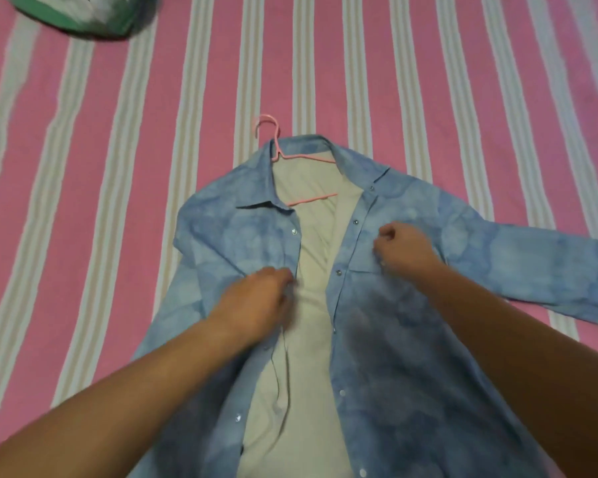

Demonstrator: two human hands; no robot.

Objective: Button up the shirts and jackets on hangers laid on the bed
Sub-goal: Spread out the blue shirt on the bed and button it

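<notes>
None of the snaps on the mottled light-blue long-sleeved shirt [387, 339] are closed as far as I can see: its two front panels lie apart from collar to hem, showing the pale grey inside of the back between them. I count several round metal snaps down each placket, all standing free, so I judge the buttoning of this garment has not begun and every pair is left to do.

The shirt sits on a thin pink plastic hanger [277, 146], whose hook pokes out above the collar, and both lie flat in the middle of the bed with the pink-and-white striped sheet [118, 167]. One sleeve stretches out toward the right edge of the view.

My left hand [256, 298] rests on the left panel at its inner edge, fingers curled down into the cloth; I believe it pinches the placket there, though blur hides the fingertips. My right hand [404, 250] is clenched over the right panel near the chest pocket, bunching a fold of fabric in its grip. I take this for drawing the panels together before the first snap.

Of containers I see only one candidate: a green-edged bundle with something white in it [80, 12] at the far left corner of the bed, too blurred to tell what it is.
</notes>
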